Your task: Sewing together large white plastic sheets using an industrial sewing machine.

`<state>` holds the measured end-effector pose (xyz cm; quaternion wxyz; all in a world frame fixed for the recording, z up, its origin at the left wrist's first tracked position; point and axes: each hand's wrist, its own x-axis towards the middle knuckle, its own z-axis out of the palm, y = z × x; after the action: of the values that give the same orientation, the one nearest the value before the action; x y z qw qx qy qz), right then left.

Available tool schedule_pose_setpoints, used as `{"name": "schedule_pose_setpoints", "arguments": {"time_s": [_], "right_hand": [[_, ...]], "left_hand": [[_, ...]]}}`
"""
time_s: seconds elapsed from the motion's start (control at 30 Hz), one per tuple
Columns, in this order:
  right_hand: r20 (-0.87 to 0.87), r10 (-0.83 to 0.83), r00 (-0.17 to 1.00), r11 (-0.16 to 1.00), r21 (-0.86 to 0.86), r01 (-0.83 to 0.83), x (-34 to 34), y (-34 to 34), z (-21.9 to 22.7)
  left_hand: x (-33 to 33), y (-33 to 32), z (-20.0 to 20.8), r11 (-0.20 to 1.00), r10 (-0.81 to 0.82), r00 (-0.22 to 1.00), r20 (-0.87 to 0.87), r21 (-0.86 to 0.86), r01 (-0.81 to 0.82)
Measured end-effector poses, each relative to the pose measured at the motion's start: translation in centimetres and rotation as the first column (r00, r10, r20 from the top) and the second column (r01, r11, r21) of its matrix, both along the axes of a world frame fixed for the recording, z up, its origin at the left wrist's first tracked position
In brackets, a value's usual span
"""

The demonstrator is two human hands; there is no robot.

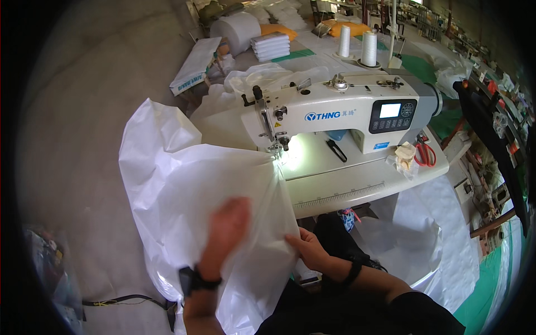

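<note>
A large sheet of white plastic-like material (190, 167) drapes over the left end of the sewing machine (335, 111) and down across my lap. One edge of it runs up to the lit needle area (277, 149). My right hand (310, 250) pinches that edge below the machine bed, thumb against fingers. Over the middle of the sheet is my left hand (229, 223), smeared by motion, so its fingers do not show clearly. Whether it touches the sheet, I cannot tell. A dark watch sits on my left wrist and a dark band on my right.
On the machine bed lie black thread snips (336, 151), red-handled scissors (425, 155) and a crumpled cream scrap (405, 153). Thread cones (369, 49) stand behind the machine. Farther back are a big white roll (237, 32) and stacked white packs (272, 47). A cable (125, 298) crosses the floor.
</note>
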<state>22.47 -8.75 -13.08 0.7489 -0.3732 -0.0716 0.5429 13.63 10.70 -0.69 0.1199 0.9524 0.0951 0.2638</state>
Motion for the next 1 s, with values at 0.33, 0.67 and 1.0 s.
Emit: {"name": "schedule_pose_setpoints", "arguments": {"time_s": [0.33, 0.67, 1.0], "right_hand": [[0.592, 0.061, 0.803, 0.957, -0.264, 0.122, 0.2, -3.7, -0.5], [0.885, 0.272, 0.378, 0.914, -0.361, 0.187, 2.3, -3.1, 1.3], [0.536, 0.130, 0.834, 0.989, -0.127, -0.072, 3.4, -2.0, 2.4]], "left_hand": [[-1.1, -6.6, -4.1, 0.891, 0.453, 0.890, -0.045, 0.022, -0.453], [-2.0, -13.3, -4.7, 0.929, 0.364, 0.883, -0.296, 0.176, -0.325], [-1.1, -16.9, -5.2, 0.998, 0.034, 0.922, -0.385, 0.061, -0.011]]}}
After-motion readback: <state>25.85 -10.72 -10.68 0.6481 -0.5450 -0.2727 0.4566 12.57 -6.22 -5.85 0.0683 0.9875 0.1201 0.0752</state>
